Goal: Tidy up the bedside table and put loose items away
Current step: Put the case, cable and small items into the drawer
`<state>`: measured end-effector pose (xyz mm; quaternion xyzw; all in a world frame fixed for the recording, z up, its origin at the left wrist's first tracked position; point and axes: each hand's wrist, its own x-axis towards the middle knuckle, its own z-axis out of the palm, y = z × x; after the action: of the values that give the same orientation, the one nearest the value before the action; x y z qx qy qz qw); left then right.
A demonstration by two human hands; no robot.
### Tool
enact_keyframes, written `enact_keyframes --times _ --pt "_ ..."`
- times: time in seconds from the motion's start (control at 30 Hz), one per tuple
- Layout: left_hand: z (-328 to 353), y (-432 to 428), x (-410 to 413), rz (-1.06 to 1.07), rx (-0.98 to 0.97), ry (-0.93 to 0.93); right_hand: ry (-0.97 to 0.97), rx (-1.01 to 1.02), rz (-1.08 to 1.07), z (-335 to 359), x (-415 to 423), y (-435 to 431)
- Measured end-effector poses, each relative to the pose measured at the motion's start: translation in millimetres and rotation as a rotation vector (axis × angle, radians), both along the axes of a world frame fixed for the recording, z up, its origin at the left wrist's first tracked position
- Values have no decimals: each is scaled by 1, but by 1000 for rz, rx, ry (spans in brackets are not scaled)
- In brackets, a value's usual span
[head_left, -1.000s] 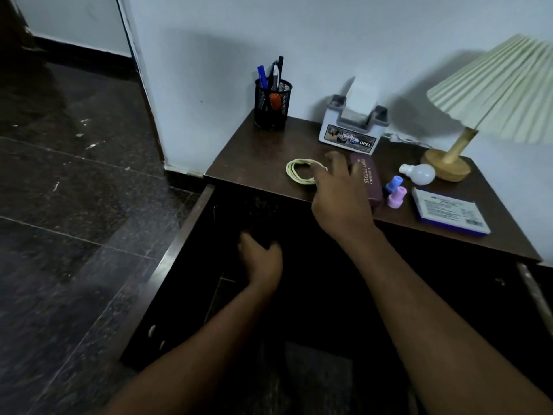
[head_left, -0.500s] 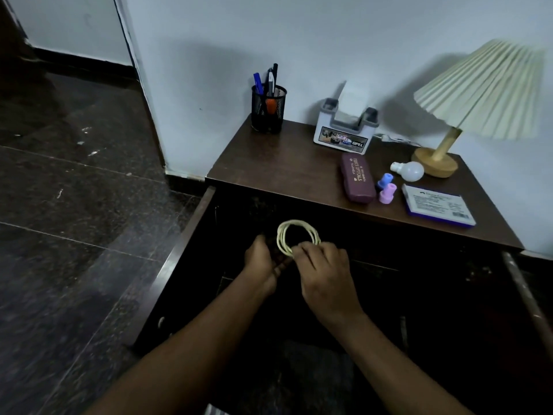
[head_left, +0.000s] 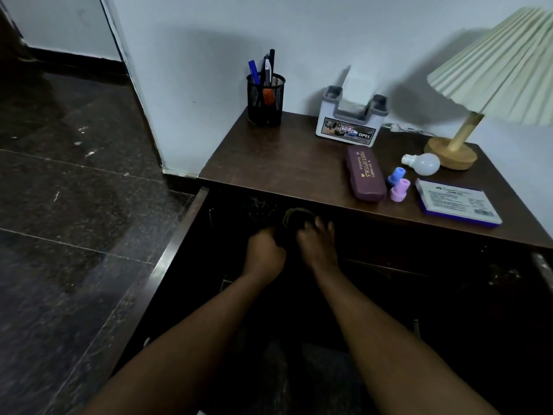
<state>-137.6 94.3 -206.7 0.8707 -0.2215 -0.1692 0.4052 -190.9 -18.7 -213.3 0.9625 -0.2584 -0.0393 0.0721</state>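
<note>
1. We see the coiled cord (head_left: 297, 217) only faintly. It lies low in the dark open drawer (head_left: 172, 250), just under the front edge of the bedside table (head_left: 284, 163).
2. The right hand (head_left: 318, 245) reaches into the drawer and its fingertips (head_left: 317, 225) are at the near side of the coil. We cannot tell whether they pinch the cord or only touch it, because the shadow is too deep.
3. The left hand (head_left: 263, 250) is beside it, to the left, with its fingers curled downward. Whether it grasps something we also cannot tell.
4. On the table top, near the front, a maroon glasses case (head_left: 365, 178) lies. Just to the right of it are a small blue piece (head_left: 396, 174) and a pink piece (head_left: 399, 190), close to each other.
5. A white bulb (head_left: 425, 164) lies on its side near the wooden base of the lamp (head_left: 453, 152).
6. A flat box (head_left: 457, 202) with a blue edge rests at the right front.
7. At the back, by the wall, stand a black mesh pen holder (head_left: 265, 100) and a white paper dispenser (head_left: 348, 127).
</note>
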Motion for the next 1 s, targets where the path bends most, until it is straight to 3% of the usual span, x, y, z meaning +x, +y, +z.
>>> enact_keyframes --times 0.13,0.2,0.33,0.43,0.5,0.63,0.7,0.9,1.0 --pt "-5 1 9 -165 157 -145 -60 42 11 -9 -4 -2" --pt "-6 0 10 -253 225 -228 -341 46 -1 -2 -23 4" --pt "-8 -10 2 -420 364 -330 -1094 -10 65 32 -66 16" --pt "-7 -21 -12 -538 426 -343 -1416 -45 -5 87 -85 21" --pt "-2 -27 -21 -560 446 -293 -1403 -65 -46 118 -84 14" --pt "-5 -33 -26 -617 527 -216 -846 62 -315 142 -63 -3" --pt "-6 -33 -25 -617 534 -206 -743 59 -318 137 -59 -5" --pt "7 -29 -25 -600 460 -206 -831 146 -377 122 -65 -13" --pt "15 -25 -25 -586 389 -224 -995 121 -323 114 -80 2"
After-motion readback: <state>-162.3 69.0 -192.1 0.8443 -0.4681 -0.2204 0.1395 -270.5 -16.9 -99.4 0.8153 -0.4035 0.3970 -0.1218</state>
